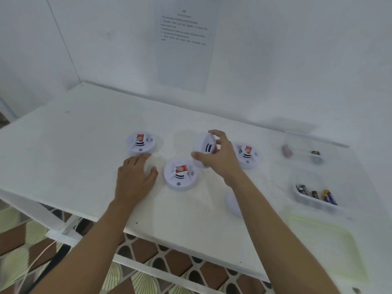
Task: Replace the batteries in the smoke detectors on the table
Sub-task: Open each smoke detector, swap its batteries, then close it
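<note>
Here, on the white table (pixel 74 149), four white smoke detectors show near the middle of the frame. The right hand (pixel 220 154) grips one of them, the held detector (pixel 204 146), tilted up on its edge, with the thumb on its lower left rim and the other fingers curled over its top right side. Just left of it and lower lies the front detector (pixel 180 174), flat, with a red-and-white label on top. The left detector (pixel 141 143) sits further toward the upper left and the right detector (pixel 247 154) lies just right of the gripping hand; both carry the same red label.

The left hand (pixel 135 177) rests palm down on the table, fingers spread and relaxed, holding nothing; its fingertips come close to the left detector's lower rim, and whether they touch it is unclear.

A rounded white piece (pixel 232 203) lies partly hidden behind the right forearm, lower right of centre. At the right edge, a clear tray (pixel 305 200) holds several batteries (pixel 318 195). Above it stands another clear container (pixel 305 143) with a few small items inside, too blurred to name.

A printed sheet (pixel 184 43) hangs on the wall at the top centre
</note>
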The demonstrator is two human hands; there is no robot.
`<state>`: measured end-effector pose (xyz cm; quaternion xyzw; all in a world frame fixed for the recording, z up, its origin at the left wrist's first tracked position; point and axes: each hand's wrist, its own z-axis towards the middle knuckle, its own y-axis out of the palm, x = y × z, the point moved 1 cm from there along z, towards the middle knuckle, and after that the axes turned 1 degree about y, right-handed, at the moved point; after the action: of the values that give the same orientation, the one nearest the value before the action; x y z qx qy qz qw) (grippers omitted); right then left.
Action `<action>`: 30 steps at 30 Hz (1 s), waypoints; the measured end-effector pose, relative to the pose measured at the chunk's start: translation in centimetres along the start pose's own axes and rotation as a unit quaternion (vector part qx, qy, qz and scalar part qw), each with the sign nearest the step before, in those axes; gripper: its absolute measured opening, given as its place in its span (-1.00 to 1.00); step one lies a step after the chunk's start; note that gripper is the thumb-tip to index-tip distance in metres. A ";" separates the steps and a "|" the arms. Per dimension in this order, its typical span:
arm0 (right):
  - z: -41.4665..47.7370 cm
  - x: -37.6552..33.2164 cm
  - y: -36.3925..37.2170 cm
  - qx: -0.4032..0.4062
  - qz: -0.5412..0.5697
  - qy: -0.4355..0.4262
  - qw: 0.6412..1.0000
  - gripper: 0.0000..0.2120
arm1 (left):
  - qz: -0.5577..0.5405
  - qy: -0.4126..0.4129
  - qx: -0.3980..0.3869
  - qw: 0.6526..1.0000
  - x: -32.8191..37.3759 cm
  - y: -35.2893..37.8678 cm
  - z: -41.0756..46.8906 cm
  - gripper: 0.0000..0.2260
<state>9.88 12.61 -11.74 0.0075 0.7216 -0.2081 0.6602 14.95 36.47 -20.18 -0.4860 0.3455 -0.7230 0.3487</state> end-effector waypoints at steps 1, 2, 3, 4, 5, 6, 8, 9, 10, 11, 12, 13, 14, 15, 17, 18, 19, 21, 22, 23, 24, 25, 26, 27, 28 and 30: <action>-0.9 0.1 -0.5 -0.007 0.035 0.000 0.999 -0.29 | -0.008 0.000 0.015 1.000 0.2 -0.2 -0.1 -0.52; -1.7 0.2 -0.9 -0.014 0.067 0.001 0.998 -0.30 | -0.010 0.010 0.030 0.999 0.6 -0.4 -0.4 -0.54; -2.5 0.4 -1.6 -0.019 0.091 0.002 0.996 -0.32 | -0.012 0.031 0.045 0.998 1.2 -0.5 -0.7 -0.55; -3.2 0.6 -2.0 -0.023 0.111 0.003 0.994 -0.33 | -0.015 0.063 0.057 0.996 2.0 -0.6 -1.0 -0.57; -3.8 0.9 -2.4 -0.027 0.129 0.005 0.991 -0.35 | -0.029 0.096 0.060 0.993 3.2 -0.8 -1.4 -0.59; -4.4 1.1 -3.0 -0.030 0.140 0.004 0.990 -0.38 | -0.063 0.117 0.054 0.990 4.8 -1.0 -2.0 -0.61; -5.4 1.6 -4.4 -0.043 0.153 0.001 0.987 -0.40 | -0.184 0.089 0.018 0.979 8.8 -1.6 -3.2 -0.65; -5.8 1.9 -5.1 -0.052 0.166 0.001 0.985 -0.40 | -0.253 0.056 -0.003 0.966 10.8 -1.8 -3.7 -0.68; -6.3 2.0 -6.0 -0.061 0.177 0.000 0.982 -0.39 | -0.327 0.014 -0.034 0.944 12.6 -1.8 -4.2 -0.72; -6.6 2.3 -6.7 -0.070 0.185 -0.001 0.980 -0.38 | -0.405 -0.037 -0.071 0.911 14.2 -1.7 -4.6 -0.75; -7.0 2.5 -7.5 -0.077 0.188 0.001 0.979 -0.39 | -0.471 -0.085 -0.107 0.872 15.7 -1.5 -4.9 -0.77; -7.2 2.9 -8.2 -0.085 0.191 0.005 0.978 -0.38 | -0.513 -0.116 -0.134 0.840 16.9 -1.4 -5.3 -0.79; -7.5 3.2 -8.9 -0.092 0.195 0.009 0.976 -0.35 | -0.532 -0.127 -0.149 0.824 17.9 -1.3 -5.6 -0.79; -7.7 3.6 -9.7 -0.097 0.198 0.013 0.975 -0.32 | -0.537 -0.125 -0.152 0.820 18.7 -1.1 -5.9 -0.80; -8.1 4.0 -11.3 -0.112 0.204 0.018 0.972 -0.26 | -0.535 -0.112 -0.143 0.825 19.8 -0.7 -6.5 -0.80; -8.4 4.1 -12.1 -0.128 0.206 0.017 0.970 -0.25 | -0.527 -0.106 -0.139 0.832 20.2 -0.6 -6.8 -0.80; -8.6 4.3 -12.7 -0.146 0.199 0.013 0.969 -0.25 | -0.513 -0.098 -0.137 0.842 20.6 -0.5 -7.0 -0.79; -9.2 4.4 -13.7 -0.183 0.165 -0.008 0.969 -0.26 | -0.477 -0.081 -0.137 0.864 21.2 -0.4 -7.5 -0.80; -9.4 4.6 -14.1 -0.195 0.148 -0.018 0.969 -0.24 | -0.459 -0.075 -0.137 0.874 21.6 -0.4 -7.8 -0.80; -9.7 4.9 -14.5 -0.197 0.137 -0.022 0.970 -0.23 | -0.446 -0.072 -0.138 0.881 22.0 -0.5 -8.1 -0.80; -9.9 5.1 -14.9 -0.191 0.133 -0.019 0.972 -0.21 | -0.439 -0.067 -0.140 0.885 22.3 -0.5 -8.5 -0.80; -10.1 5.4 -15.3 -0.183 0.130 -0.015 0.974 -0.18 | -0.434 -0.058 -0.144 0.887 22.6 -0.6 -8.7 -0.79; -10.3 5.7 -15.7 -0.175 0.127 -0.010 0.976 -0.15 | -0.429 -0.044 -0.150 0.890 22.8 -0.6 -8.9 -0.77; -10.5 5.9 -16.1 -0.172 0.122 -0.007 0.977 -0.13 | -0.420 -0.025 -0.160 0.893 23.0 -0.6 -9.0 -0.76; -10.7 6.1 -16.5 -0.175 0.116 -0.009 0.978 -0.13 | -0.409 -0.004 -0.173 0.896 23.2 -0.6 -9.0 -0.73; -11.0 6.3 -17.2 -0.190 0.092 -0.016 0.977 -0.12 | -0.360 0.052 -0.192 0.912 23.4 -0.6 -9.0 -0.64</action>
<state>-6.28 -1.35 -12.33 -0.0549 0.7332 -0.0054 0.6777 -0.32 18.59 -11.46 -0.5964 0.2975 -0.7436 -0.0537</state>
